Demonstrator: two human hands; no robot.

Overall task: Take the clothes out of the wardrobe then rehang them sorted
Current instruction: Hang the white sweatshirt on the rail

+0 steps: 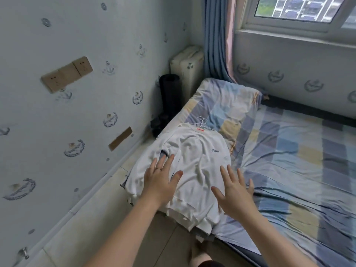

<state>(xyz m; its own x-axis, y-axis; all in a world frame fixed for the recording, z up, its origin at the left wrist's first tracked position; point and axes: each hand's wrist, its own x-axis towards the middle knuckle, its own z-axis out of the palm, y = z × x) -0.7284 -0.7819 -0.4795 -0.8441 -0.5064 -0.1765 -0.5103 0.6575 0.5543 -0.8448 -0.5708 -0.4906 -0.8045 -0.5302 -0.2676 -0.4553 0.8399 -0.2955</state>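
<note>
A pile of clothes on hangers lies on the near left corner of the bed, topped by a white sweatshirt (194,160) with a small dark chest logo. Several pale hanger hooks (203,122) stick out at its collar. My left hand (160,182), wearing a ring, hovers with fingers spread over the sweatshirt's left side. My right hand (234,191) is spread flat over its lower right edge. Neither hand grips anything. Darker garments show under the white one at the pile's left and bottom edges.
The bed (289,160) has a blue, yellow and grey checked sheet and a matching pillow (227,105). A rolled black mat (170,93) and a white radiator stand in the corner by the blue curtain. A narrow strip of floor runs between the bed and the wallpapered wall.
</note>
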